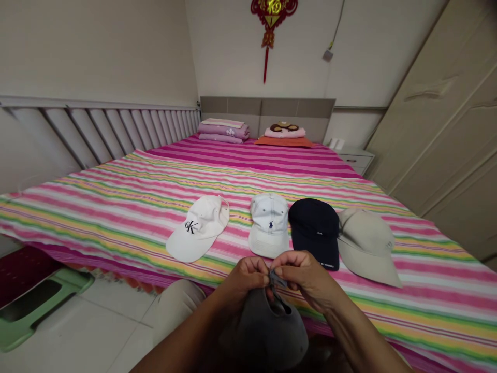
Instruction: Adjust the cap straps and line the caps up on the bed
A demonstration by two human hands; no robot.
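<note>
Close to my body, a dark grey baseball cap (272, 331) hangs with its back opening and strap turned up. My left hand (248, 277) pinches one side of the strap (276, 278), and my right hand (298, 272) pinches its other side, fingertips nearly touching. Beyond my hands, a white cap with a small dark logo (269, 223) and a navy cap (315, 230) lie side by side on the bed. A beige cap (367, 241) rests at the right, against the navy one. Farther left lies a white cap with black letters (200, 228).
The caps lie on a striped bedspread (128, 207). Folded bedding (223, 130) and a pink and orange stack (285, 134) sit by the headboard (233, 106). A green stool (46, 305) stands at lower left, a nightstand (357, 158) right of the bed, beside a wardrobe (446, 129).
</note>
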